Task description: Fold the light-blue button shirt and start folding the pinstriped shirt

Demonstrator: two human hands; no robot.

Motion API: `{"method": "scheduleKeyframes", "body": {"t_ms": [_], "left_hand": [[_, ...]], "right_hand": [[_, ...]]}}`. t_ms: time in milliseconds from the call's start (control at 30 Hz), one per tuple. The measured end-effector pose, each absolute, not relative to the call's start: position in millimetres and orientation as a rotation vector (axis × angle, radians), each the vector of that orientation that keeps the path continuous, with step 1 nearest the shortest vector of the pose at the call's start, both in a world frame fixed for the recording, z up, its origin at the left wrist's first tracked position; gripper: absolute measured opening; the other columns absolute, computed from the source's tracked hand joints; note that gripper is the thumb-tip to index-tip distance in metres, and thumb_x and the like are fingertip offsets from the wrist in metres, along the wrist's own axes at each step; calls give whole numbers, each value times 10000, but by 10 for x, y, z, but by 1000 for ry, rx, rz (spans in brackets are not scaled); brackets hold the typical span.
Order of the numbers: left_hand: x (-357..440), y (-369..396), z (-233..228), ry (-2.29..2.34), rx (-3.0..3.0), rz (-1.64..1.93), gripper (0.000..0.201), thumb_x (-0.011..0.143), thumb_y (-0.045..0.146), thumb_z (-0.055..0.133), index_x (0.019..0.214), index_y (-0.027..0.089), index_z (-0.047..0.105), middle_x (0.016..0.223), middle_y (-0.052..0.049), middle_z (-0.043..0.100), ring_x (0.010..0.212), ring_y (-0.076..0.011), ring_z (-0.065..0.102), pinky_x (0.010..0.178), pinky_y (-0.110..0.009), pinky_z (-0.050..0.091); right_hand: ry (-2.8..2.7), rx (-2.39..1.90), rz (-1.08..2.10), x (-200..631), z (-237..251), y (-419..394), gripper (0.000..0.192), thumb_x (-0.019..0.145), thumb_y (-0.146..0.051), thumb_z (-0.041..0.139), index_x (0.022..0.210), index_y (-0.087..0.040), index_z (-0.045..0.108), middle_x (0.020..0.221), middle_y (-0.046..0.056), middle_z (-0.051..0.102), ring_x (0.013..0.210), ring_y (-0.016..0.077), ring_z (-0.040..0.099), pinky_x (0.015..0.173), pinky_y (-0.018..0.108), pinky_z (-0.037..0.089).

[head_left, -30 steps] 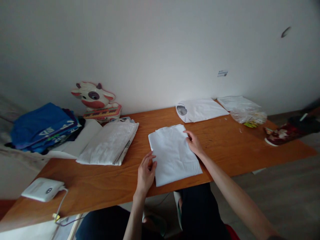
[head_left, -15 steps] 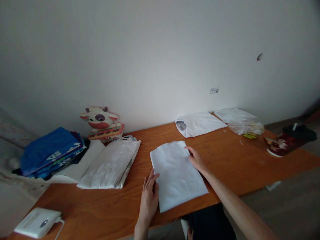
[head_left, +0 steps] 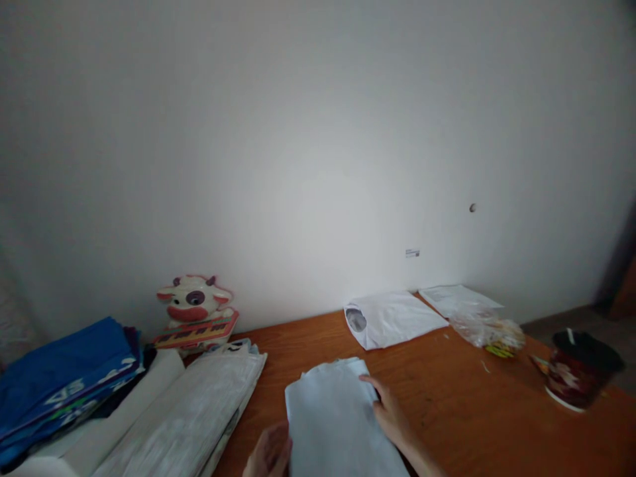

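Since the earlier frame, view tilted upward. Both hands stayed on the folded white cloth (head_left: 338, 424) at the wooden table's (head_left: 447, 397) near edge: right hand (head_left: 390, 414) flat, fingers spread, pressing it down; left hand (head_left: 268, 457) steadies its left edge, grip unclear.

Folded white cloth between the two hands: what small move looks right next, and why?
Probably lift the folded white cloth by its two side edges. The left hand lies at its left edge and the right hand rests on its right edge, so both sit at its sides. It lies flat on the brown wooden table, neatly squared, with nothing on top of it.
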State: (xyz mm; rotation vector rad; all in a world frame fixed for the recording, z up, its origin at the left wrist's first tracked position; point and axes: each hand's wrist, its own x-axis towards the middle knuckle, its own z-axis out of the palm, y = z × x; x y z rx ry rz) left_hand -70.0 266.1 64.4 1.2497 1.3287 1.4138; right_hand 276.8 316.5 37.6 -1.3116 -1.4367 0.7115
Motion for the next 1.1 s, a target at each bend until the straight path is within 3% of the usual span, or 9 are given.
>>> {"method": "scheduleKeyframes", "body": {"t_ms": [200,400,533,667,867,967,1100], "left_hand": [[-692,3451,848,1452,1214,1457,759,496,773,914,924,193,677,987,-171,800,1001,-430,797,957,-559,635],[-715,3462,523,1376,1350,1546,533,746,674,852,969,236,648,994,-75,775,998,-343,793,958,-485,628],[-699,3377,585,1257,1326,1585,496,769,630,856,1001,241,654,1020,-67,757,1054,-315,775,994,-453,625],[-611,3300,738,1250,1372,1495,468,800,576,850,1079,247,670,1137,-83,765,1136,-305,755,1039,-441,604],[-655,3296,725,1155,1453,1466,278,905,490,761,900,224,681,890,-29,721,901,-239,712,868,-338,576],[-685,3354,624,1172,1463,1376,289,904,476,745,1032,218,771,1091,-75,794,1090,-295,730,1011,-402,552],[-668,3385,564,1189,1369,1381,538,802,404,819,1306,225,764,1429,-114,735,1431,-359,606,1270,-517,384]], "right_hand": [[-1517,-1346,746,2749,650,3413,516,784,-272,594,1268,-240,769,1348,114,765,1354,350,658,1244,564,423],[-1465,-1266,668,2694,604,3510,587,798,-221,527,1348,-315,710,1371,58,740,1422,283,612,1294,527,374],[-1396,-1232,659,2722,542,3492,625,750,-232,526,1337,-348,705,1300,46,754,1435,273,601,1303,522,374],[-1406,-1249,616,2728,506,3534,625,723,-234,547,1318,-323,717,1365,64,740,1387,295,644,1286,557,400],[-1401,-1170,627,2794,486,3550,618,794,-236,538,1384,-307,708,1465,68,708,1439,279,613,1300,544,387],[-1416,-1164,681,2815,485,3556,667,774,-215,524,1409,-310,702,1491,57,699,1473,267,586,1325,552,348],[-1445,-1243,674,2776,492,3562,697,710,-188,520,1366,-299,727,1460,54,718,1454,262,604,1331,554,340]]}}
